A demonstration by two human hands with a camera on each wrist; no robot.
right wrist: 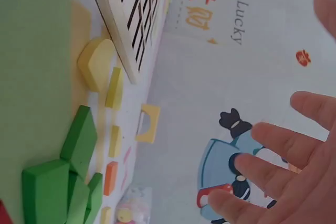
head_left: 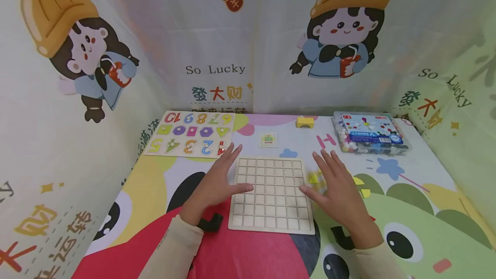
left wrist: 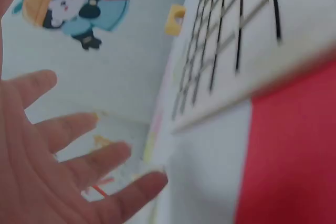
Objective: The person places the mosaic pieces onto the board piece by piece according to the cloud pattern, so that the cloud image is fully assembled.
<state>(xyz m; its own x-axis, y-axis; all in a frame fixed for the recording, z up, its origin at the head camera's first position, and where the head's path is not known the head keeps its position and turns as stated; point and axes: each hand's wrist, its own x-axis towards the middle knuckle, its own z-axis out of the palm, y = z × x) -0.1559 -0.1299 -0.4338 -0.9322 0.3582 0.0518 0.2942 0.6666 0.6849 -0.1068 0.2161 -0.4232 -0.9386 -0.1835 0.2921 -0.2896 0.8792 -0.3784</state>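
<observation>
A pale wooden board with a square grid [head_left: 271, 193] lies on the printed tablecloth between the two hands. My left hand [head_left: 215, 184] hovers by its left edge, fingers spread and holding nothing; in the left wrist view its fingers [left wrist: 100, 163] are apart from the board. On the other side my right hand [head_left: 342, 195] is also held up with spread fingers, its palm facing the board. Beneath it, partly hidden in the head view, are small yellow blocks [head_left: 365, 193]. The right wrist view shows green blocks [right wrist: 46, 190] and an orange block [right wrist: 110, 178] there too.
At the back left lies a number and shape puzzle [head_left: 186, 144]. Behind the board are a small pattern card [head_left: 268, 140] and a yellow arch block [head_left: 305, 122]. A clear plastic box [head_left: 370, 134] of colored pieces stands at the back right, near the hanging cloth [head_left: 271, 46].
</observation>
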